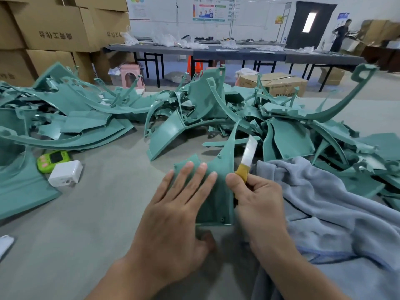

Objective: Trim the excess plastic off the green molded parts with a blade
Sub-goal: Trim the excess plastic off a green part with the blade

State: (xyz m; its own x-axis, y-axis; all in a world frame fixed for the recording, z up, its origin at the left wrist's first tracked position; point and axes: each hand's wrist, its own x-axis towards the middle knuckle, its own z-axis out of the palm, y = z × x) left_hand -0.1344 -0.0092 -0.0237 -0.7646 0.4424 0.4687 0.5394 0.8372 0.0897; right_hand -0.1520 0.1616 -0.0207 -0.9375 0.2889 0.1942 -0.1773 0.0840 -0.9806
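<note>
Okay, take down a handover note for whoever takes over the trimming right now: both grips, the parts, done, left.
Left grip: flat, fingers straight, pressing on the green part.
Right grip: holds the blade by its yellow-taped handle, at the part's right edge.
Done: cannot tell how far this part is trimmed.
Left: finish it, then the pile of green parts ahead.

Left hand [173,213] on green part [217,202]; right hand [257,200] grips blade [250,150].
</note>
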